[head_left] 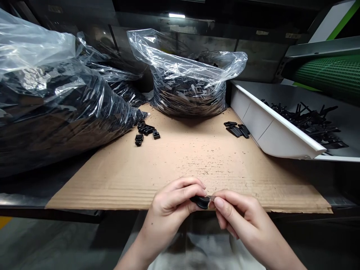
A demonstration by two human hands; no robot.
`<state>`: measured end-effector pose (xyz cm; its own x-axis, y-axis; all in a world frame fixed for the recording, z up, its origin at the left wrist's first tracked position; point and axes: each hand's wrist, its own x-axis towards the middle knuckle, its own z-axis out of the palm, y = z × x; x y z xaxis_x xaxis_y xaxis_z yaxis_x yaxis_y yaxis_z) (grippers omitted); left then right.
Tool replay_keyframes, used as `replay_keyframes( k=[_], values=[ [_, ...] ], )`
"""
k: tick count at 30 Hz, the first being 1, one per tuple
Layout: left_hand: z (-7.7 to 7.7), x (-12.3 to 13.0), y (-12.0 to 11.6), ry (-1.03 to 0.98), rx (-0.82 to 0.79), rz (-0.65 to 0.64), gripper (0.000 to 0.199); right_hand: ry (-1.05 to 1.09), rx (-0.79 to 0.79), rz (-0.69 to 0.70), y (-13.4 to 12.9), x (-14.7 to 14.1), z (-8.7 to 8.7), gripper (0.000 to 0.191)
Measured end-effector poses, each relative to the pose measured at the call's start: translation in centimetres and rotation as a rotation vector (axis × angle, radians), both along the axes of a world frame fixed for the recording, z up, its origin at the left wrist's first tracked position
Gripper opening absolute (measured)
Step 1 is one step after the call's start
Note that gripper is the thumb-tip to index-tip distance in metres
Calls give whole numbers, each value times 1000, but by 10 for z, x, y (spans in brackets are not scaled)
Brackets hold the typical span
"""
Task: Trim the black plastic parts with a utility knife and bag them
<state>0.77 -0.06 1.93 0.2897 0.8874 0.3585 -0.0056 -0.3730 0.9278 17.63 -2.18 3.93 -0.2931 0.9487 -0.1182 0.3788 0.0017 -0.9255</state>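
Note:
Near the front edge of the cardboard sheet (165,165), my left hand (176,200) grips a small black plastic part (201,201) between thumb and fingers. My right hand (239,212) is closed in a pinch at the part's right end. A thin greyish blade (212,197) shows between its fingertips and touches the part's edge; most of it is hidden by the fingers. Several small black blocky parts (146,129) lie to the left on the cardboard. Farther right rests a little group of flat black pieces (237,129).
A clear plastic bag (188,90) full of black parts stands at the back centre. Larger bags (56,108) bulge over the left side. On the right, a white-walled tray (270,129) holds thin black pieces (315,122), beneath a green roller (329,73). Dark crumbs dot the cardboard.

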Motion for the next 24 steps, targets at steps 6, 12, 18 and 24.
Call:
replay_keyframes(
  k=[6,12,18,24],
  values=[
    [-5,3,-1,121,233,55,31,-76,-69,144,10,12,6,32],
    [-9,2,-3,156,286,103,31,-99,-48,70,9,14,4,34],
    [-11,2,-3,171,277,111,31,-56,-76,60,5,10,2,33],
    [-10,3,-3,179,291,114,32,-73,-53,50,5,9,3,38]
  ],
)
